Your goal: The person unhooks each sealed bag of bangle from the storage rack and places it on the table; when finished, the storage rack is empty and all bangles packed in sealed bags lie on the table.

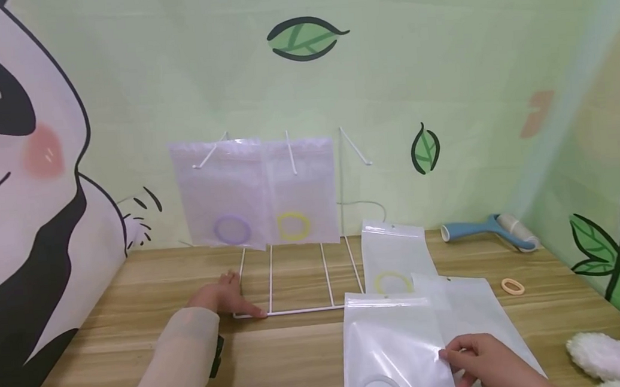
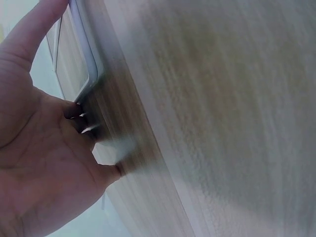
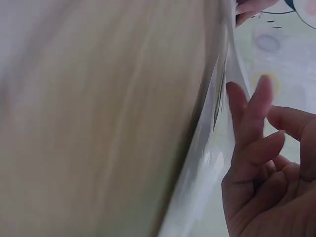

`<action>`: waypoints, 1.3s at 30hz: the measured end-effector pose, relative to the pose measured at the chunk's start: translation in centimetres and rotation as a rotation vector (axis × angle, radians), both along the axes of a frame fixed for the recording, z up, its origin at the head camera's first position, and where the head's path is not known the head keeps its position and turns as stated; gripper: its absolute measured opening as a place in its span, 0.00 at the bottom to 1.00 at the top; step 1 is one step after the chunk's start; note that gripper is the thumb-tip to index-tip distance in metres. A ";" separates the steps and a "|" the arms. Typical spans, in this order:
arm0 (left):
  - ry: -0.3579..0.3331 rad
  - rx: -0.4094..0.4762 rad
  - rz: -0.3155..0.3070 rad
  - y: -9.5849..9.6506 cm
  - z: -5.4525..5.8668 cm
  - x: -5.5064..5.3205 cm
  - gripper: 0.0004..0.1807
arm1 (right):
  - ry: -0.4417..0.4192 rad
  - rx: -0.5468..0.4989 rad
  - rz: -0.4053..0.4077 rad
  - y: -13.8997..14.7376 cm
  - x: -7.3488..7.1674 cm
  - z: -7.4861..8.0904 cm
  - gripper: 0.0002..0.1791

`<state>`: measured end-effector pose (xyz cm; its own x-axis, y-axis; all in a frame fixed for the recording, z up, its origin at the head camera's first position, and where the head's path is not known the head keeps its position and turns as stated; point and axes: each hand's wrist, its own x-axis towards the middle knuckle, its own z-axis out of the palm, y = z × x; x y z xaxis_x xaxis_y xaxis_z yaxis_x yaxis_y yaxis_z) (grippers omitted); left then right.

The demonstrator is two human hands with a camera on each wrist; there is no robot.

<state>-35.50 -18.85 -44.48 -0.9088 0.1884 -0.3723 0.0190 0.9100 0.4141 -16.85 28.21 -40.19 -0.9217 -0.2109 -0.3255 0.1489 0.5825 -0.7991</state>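
A white wire rack (image 1: 302, 310) stands on the table with several hooks at its top. Hanging from it are a bag with a purple ring (image 1: 220, 188) and a bag with a yellow ring (image 1: 301, 188). My left hand (image 1: 225, 296) rests at the rack's front left corner, thumb on the base bar and fingers spread. My right hand (image 1: 484, 361) pinches the right edge of a white zip bag (image 1: 395, 337) with a round window. Under it lie another white bag (image 1: 474, 308) and a bag with a yellow ring (image 1: 395, 250).
A blue-handled lint roller (image 1: 474, 228) lies at the back right. Nearer is a small peach-coloured ring (image 1: 513, 286). A fluffy white and red item (image 1: 613, 355) sits at the right edge. Behind the table is a printed green backdrop (image 1: 193, 64).
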 end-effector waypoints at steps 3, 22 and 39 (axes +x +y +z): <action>0.005 -0.002 -0.005 0.1 0.0 -0.1 0.84 | 0.082 0.120 -0.036 -0.1 -0.5 0.4 0.13; 0.022 0.003 -0.029 -0.1 0.3 0.4 0.81 | 0.525 0.451 0.215 -10.4 -9.0 3.2 0.30; 0.027 -0.020 -0.019 0.0 0.7 1.0 0.78 | 0.474 0.094 -0.112 -17.0 -18.6 6.7 0.50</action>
<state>-34.51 -18.88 -43.75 -0.9147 0.1985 -0.3520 0.0473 0.9176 0.3946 -35.44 11.21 -33.51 -0.9882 -0.0917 0.1226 -0.1526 0.6563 -0.7389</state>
